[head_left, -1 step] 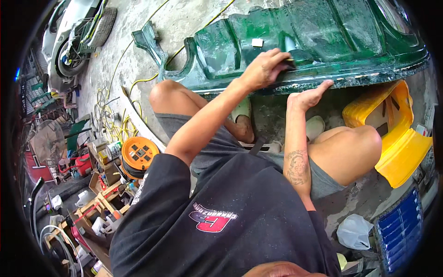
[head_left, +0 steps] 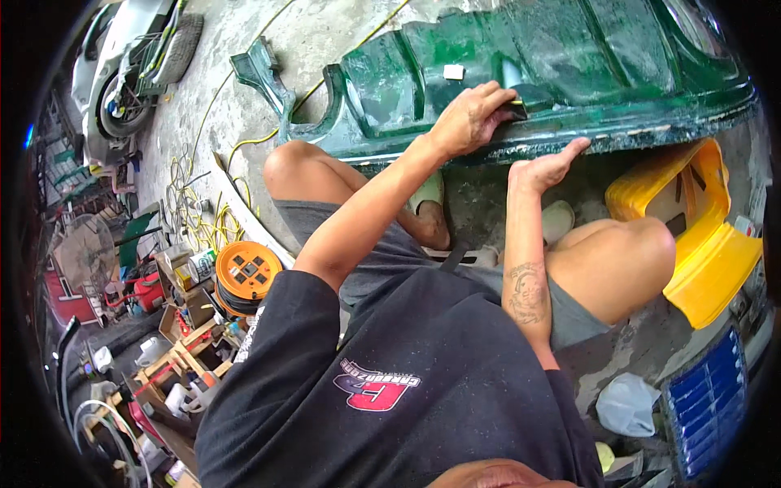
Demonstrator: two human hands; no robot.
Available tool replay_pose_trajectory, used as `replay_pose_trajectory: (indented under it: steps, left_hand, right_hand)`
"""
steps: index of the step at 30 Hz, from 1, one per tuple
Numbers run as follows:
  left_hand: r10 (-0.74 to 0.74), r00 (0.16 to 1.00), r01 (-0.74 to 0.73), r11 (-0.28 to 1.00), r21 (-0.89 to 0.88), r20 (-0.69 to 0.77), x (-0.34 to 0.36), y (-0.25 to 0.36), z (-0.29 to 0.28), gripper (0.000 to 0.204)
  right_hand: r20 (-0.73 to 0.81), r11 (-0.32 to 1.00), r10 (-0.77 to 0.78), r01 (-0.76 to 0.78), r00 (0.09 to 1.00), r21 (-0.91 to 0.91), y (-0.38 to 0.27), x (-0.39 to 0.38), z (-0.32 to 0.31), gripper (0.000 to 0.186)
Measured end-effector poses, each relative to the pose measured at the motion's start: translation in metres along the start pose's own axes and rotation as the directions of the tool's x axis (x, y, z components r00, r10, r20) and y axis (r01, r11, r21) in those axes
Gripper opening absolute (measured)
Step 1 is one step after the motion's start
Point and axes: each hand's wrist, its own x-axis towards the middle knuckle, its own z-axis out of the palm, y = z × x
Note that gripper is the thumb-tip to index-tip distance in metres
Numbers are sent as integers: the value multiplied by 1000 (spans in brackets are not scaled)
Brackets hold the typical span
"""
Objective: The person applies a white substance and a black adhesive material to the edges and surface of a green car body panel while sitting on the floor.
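A large green car body panel, its paint scuffed and whitish in places, lies across the top of the view. My left hand is closed around a dark sanding block with a thin yellow edge, held against the panel near its close rim. At that rim, further right, is my right hand; its thumb lies along the edge and its fingers go out of sight beneath the panel. A small white piece rests on the panel beyond my left hand.
A yellow plastic stool lies under the panel's right end. Left are an orange cable reel, yellow cable and crowded workshop clutter. A white plastic bag and a blue slatted panel sit lower right.
My left hand and the sanding block have shifted very slightly along the panel. My right hand stays at the rim.
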Motion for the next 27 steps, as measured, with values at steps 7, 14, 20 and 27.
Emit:
replay_pose_trajectory:
  steps: [7, 14, 20, 27]
  left_hand:
    - [-51, 994, 68, 981, -181, 98, -16, -12, -15, 32]
    - [-288, 956, 281, 952, -121, -47, -52, 2, -36, 28]
    - [-55, 995, 58, 998, 36, -77, -6, 1, 1, 30]
    - [-9, 999, 11, 997, -80, 32, -9, -18, -11, 30]
  right_hand:
    - [-13, 999, 34, -34, 999, -3, -2, 1, 7, 76]
    - [-53, 995, 73, -76, 996, -57, -5, -1, 3, 72]
    - [51, 998, 64, -65, 997, 6, 4, 7, -7, 73]
    - [22, 999, 43, -43, 999, -13, 1, 6, 3, 81]
